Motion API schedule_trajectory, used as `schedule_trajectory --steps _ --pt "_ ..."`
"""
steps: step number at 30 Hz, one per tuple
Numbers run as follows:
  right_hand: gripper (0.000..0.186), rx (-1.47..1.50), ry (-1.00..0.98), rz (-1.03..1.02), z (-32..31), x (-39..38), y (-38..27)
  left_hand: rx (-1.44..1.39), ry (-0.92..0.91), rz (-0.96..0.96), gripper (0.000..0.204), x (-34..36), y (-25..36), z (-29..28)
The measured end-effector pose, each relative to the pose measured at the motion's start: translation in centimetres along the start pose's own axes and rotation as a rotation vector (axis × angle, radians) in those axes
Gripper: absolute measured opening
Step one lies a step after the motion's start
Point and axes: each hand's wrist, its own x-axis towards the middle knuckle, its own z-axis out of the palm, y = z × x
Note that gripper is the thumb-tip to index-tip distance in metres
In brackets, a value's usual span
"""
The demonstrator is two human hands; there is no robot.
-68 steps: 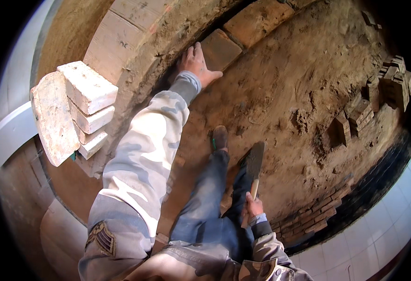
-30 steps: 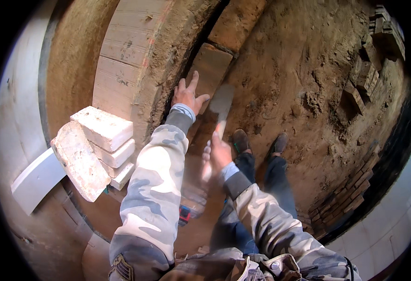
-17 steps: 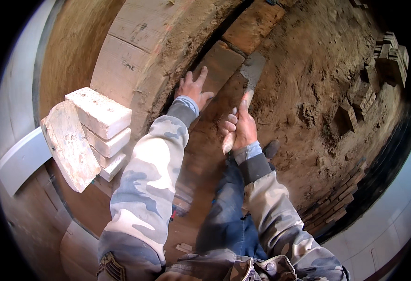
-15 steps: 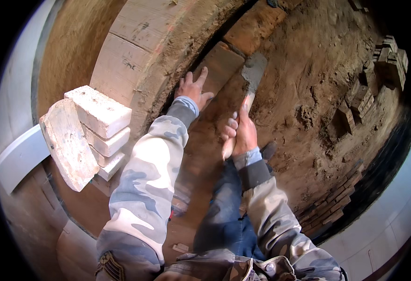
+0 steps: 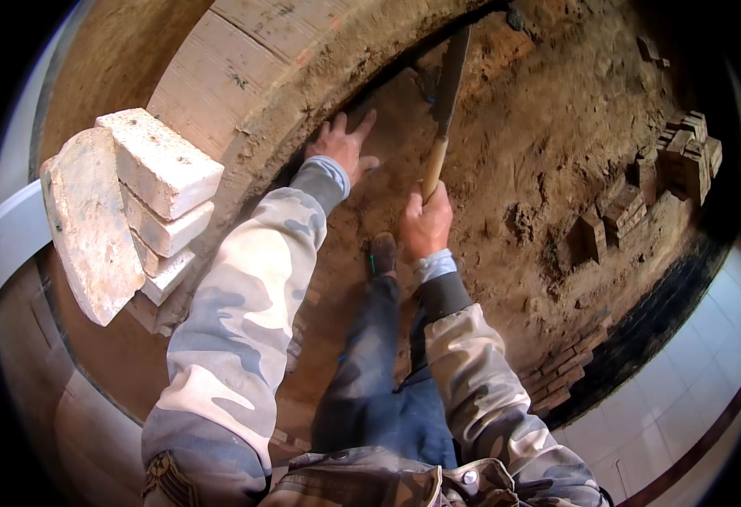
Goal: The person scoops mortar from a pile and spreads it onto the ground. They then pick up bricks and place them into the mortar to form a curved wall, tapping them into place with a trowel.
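Note:
In my right hand I grip the wooden handle of a bricklayer's trowel. Its long dark blade is seen nearly edge-on and points away from me, over the far end of a row of flat brown bricks. My left hand is spread, with thumb and fingers apart, on or just above the near brown brick, beside the low wall. Whether the blade touches a brick I cannot tell. Another reddish brick lies farther along the row.
Left of my arm, pale bricks are stacked, one leaning against the others. The low wall curves along the left. Loose bricks stand on the rough earth at right, and stacked bricks lie at lower right.
The trowel has turned from showing its flat, mortar-smeared face to nearly edge-on, its tip reaching farther away. My left hand stays spread by the brick. The whole view has shifted somewhat.

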Motion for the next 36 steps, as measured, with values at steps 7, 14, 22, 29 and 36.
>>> schedule_trajectory --steps 7,14,22,29,36 --pt "0.020 -0.012 -0.073 0.011 0.2 -2.3 0.2 0.004 0.050 0.025 0.086 0.4 -0.4 0.0" --pt "0.039 0.669 -0.123 0.758 0.6 -11.1 1.2 0.011 0.064 0.038 0.087 0.5 -0.1 0.8" --pt "0.038 1.207 -0.326 1.244 3.4 -12.5 -3.5 0.087 0.060 0.079 0.089 0.6 -0.3 0.9" --pt "0.035 1.208 -0.264 0.961 -2.0 -1.1 -2.9 0.022 0.082 0.090 0.089 0.2 0.0 0.3" --pt "0.036 1.369 -0.286 0.904 -5.9 1.4 -5.1 -0.011 0.088 0.084 0.094 -0.2 -0.7 0.5"
